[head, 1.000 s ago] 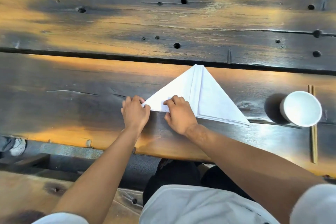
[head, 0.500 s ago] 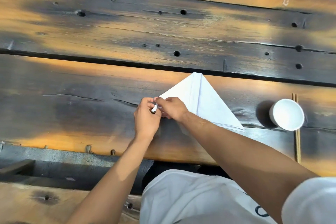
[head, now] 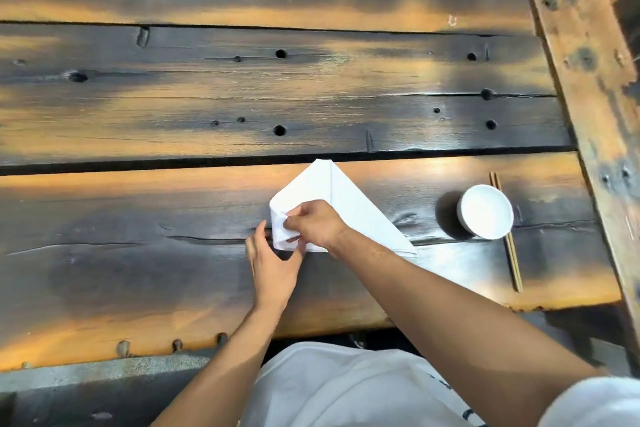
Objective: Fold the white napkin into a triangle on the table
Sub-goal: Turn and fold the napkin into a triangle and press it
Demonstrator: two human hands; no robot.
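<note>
Here the right hand point(head: 313, 224) pinches the left corner of the napkin point(head: 349, 208) and holds it folded over, on top of the rest of the napkin. The fingers of this hand are curled around the cloth. The left hand point(head: 272, 265) is just below and to the left, with its fingers and thumb spread; the thumb touches the lower edge of the folded part, and the fingertips are at its left side. Whether the left hand really grips the cloth, I cannot tell.

The napkin lies flat on the worktop point(head: 138, 253), on the plank nearest the person. Its top point reaches the dark gap between two planks, and its right corner points toward the bowl point(head: 485, 211). The bowl stands apart from the napkin, at the right. Chopsticks point(head: 509, 243) lie just beside the bowl, partly behind it.
</note>
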